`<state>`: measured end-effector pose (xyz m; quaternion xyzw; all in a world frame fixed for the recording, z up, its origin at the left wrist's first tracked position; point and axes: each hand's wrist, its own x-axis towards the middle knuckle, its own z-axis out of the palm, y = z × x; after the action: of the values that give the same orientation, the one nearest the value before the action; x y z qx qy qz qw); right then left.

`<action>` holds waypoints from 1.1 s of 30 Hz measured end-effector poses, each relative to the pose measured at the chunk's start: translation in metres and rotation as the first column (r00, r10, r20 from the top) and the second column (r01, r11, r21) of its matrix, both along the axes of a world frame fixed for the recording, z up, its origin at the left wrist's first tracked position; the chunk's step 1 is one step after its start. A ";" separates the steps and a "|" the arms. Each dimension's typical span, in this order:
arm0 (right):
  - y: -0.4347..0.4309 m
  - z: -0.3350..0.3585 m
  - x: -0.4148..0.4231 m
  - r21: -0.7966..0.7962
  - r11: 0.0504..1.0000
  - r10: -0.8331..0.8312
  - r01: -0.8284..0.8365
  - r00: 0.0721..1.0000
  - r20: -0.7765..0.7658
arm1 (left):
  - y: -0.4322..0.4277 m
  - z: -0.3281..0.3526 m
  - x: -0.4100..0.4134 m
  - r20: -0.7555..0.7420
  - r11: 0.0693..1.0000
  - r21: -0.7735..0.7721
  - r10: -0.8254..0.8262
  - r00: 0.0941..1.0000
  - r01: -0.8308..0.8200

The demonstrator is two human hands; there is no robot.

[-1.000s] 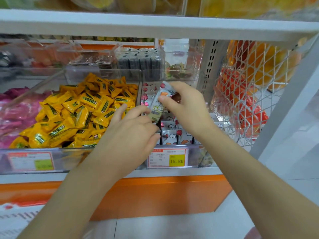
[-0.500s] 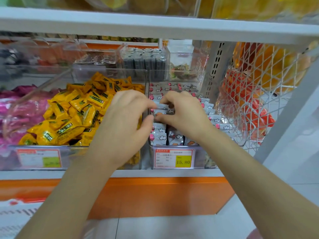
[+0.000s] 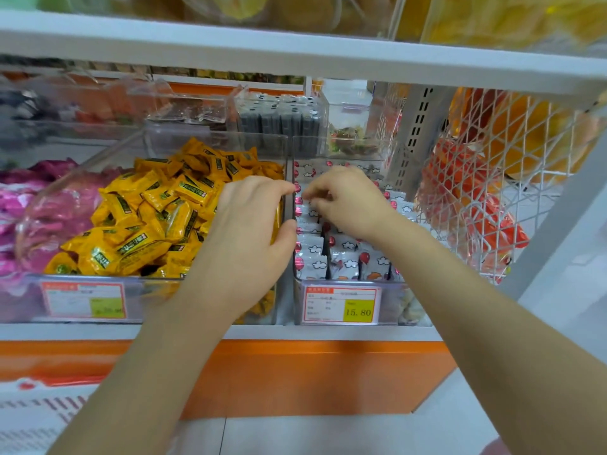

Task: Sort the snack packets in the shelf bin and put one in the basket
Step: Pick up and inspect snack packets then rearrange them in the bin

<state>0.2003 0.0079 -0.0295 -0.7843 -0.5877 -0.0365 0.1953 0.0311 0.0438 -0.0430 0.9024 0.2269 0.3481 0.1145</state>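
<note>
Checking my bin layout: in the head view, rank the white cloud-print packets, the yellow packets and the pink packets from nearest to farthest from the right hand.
1. white cloud-print packets, right bin, directly under the right hand.
2. yellow packets, next bin to the left.
3. pink packets, far left.

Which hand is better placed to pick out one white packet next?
Right. The right hand curls its fingers onto the white packets; the left hand sits at the divider, over the yellow packets.
</note>
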 end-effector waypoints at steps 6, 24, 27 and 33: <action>0.005 0.003 -0.003 0.098 0.994 0.039 -0.040 0.999 0.004 | 0.001 -0.001 0.000 0.004 0.999 -0.040 0.000 1.000 0.000; -0.084 0.016 -0.021 0.554 0.697 0.270 0.456 0.549 -0.791 | -0.009 0.000 0.004 0.081 0.983 -0.173 0.071 0.994 -0.057; -0.087 0.011 -0.022 0.485 0.734 0.366 0.475 0.325 -0.872 | -0.005 -0.002 0.007 0.082 0.981 -0.189 0.044 0.996 -0.028; -0.092 0.010 -0.016 0.449 0.783 0.471 0.431 0.060 -0.880 | -0.007 -0.003 0.011 0.375 0.880 -0.464 0.093 0.922 0.099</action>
<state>0.1842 -0.0845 -0.0190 -0.4609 -0.2479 0.3235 0.7884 0.0417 0.0371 -0.0457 0.7605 0.2765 0.4527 0.3746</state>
